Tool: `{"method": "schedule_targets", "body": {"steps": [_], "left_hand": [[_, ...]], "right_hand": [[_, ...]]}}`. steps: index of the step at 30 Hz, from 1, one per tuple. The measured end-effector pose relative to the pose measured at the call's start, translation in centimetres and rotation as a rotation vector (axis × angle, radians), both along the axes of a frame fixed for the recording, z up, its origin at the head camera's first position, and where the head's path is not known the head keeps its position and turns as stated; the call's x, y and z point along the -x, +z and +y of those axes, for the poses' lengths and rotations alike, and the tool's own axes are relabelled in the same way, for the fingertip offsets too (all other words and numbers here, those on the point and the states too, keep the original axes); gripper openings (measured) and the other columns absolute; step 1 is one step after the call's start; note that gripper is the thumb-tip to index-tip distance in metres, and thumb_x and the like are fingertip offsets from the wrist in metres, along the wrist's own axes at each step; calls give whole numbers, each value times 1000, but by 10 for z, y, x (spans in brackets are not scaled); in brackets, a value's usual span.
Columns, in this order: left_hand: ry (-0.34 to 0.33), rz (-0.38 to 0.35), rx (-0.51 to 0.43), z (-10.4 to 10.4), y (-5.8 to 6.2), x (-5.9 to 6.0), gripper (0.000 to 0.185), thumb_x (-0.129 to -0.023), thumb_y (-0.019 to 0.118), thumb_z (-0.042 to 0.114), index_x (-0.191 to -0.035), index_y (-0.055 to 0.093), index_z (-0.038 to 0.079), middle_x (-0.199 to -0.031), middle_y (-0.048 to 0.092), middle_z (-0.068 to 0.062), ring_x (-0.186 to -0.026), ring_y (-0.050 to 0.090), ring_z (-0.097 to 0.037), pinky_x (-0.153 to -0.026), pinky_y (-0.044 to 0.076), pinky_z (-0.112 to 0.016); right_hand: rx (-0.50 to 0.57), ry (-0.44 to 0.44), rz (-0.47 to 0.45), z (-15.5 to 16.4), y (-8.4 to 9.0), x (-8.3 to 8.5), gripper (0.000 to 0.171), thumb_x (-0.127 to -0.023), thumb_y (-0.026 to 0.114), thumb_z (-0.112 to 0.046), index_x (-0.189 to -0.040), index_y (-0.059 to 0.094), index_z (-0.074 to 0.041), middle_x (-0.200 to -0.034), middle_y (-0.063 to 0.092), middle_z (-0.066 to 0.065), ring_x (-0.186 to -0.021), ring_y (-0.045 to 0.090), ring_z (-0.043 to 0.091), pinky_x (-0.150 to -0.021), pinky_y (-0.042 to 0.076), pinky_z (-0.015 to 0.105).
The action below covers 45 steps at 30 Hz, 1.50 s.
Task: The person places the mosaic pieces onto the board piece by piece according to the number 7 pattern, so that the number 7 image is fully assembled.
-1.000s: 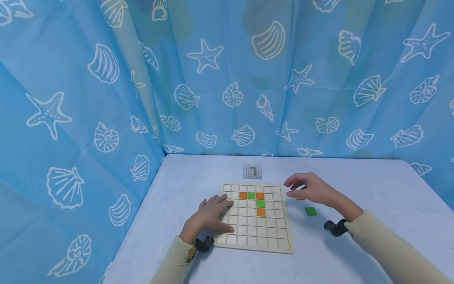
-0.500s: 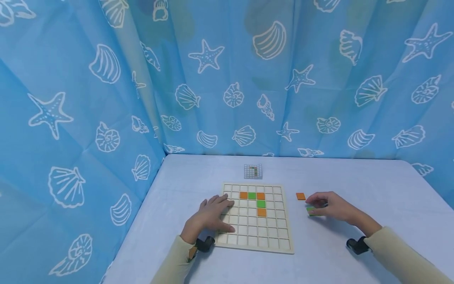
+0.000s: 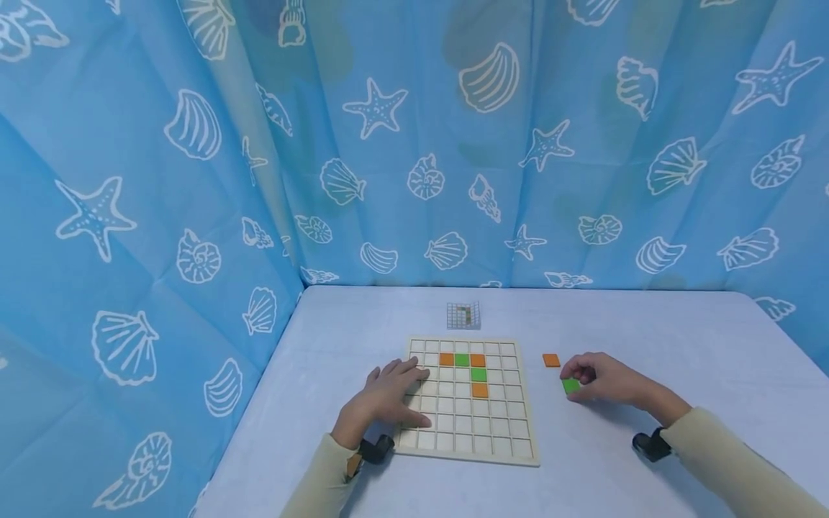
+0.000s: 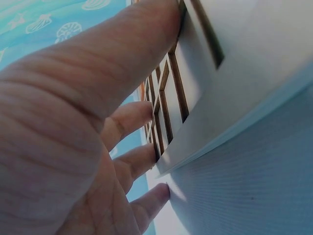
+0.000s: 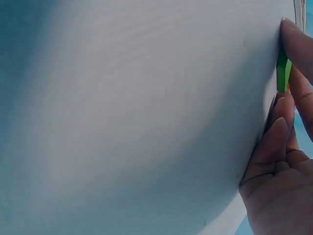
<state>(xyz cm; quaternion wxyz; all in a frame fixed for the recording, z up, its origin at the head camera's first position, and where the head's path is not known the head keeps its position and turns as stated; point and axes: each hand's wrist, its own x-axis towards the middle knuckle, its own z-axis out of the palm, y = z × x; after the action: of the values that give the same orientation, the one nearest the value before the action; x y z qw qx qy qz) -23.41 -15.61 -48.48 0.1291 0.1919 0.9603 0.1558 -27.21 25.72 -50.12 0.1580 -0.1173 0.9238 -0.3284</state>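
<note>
Green tile (image 3: pixel 571 385) sits on the worktop (image 3: pixel 648 331) right of centre in the head view, pinched at the right hand's (image 3: pixel 605 379) fingertips; the grid board (image 3: pixel 469 452) lies to its left, pressed by the flat left hand (image 3: pixel 383 399).

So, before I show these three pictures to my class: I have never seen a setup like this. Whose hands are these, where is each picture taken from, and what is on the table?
A person works with two bare hands and wears three cameras. The wide picture comes from the head; the two close-ups come from the wrists.

On the pale table lies a wooden grid board with five tiles in it, three orange and two green. The left hand rests flat on the board's left edge. The right hand pinches a green tile beside the board. A loose orange tile lies close by, and a small pattern card sits behind the board.
</note>
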Motion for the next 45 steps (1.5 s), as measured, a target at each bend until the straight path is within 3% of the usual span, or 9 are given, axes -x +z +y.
{"method": "schedule_targets", "body": {"steps": [20,30,34,40,45], "left_hand": [[-4,-6,-5,4,4,-1,88,-75,80,56,-148,45,21,-162,31,-6,-150,25,-35,-117,21,-65],[-9,-2,-17,3,2,-2,87,-75,80,55,-148,46,20,-162,31,-8,-149,26,-37,-116,21,-67],[-2,-12,-23,4,3,-5,87,-75,81,54,-147,47,20,-161,32,-8,-149,26,-37,-116,20,-67],[10,-22,-22,3,4,-4,87,-75,81,54,-147,47,20,-162,31,-7,-149,25,-36,-117,19,-67],[-1,-9,-37,4,3,-4,86,-75,81,54,-147,47,20,-161,31,-8,-149,26,-37,-116,19,-67]], "right_hand": [[-28,-19,-2,-8,9,-3,31,-78,82,-10,-100,62,-7,-87,54,5,-84,49,21,-71,44,32],[-112,-21,107,-16,20,-8,25,-81,79,-10,-96,59,-9,-87,61,3,-79,52,18,-68,47,32],[-120,-10,177,-29,34,-8,15,-83,77,-9,-93,65,-10,-85,64,1,-76,53,17,-65,48,30],[-28,-49,320,-63,57,-10,8,-86,75,-12,-89,68,-13,-80,64,-2,-72,53,15,-60,47,27],[82,-88,317,-93,59,-16,7,-89,73,-10,-93,67,-13,-83,65,0,-73,55,15,-64,50,26]]}}
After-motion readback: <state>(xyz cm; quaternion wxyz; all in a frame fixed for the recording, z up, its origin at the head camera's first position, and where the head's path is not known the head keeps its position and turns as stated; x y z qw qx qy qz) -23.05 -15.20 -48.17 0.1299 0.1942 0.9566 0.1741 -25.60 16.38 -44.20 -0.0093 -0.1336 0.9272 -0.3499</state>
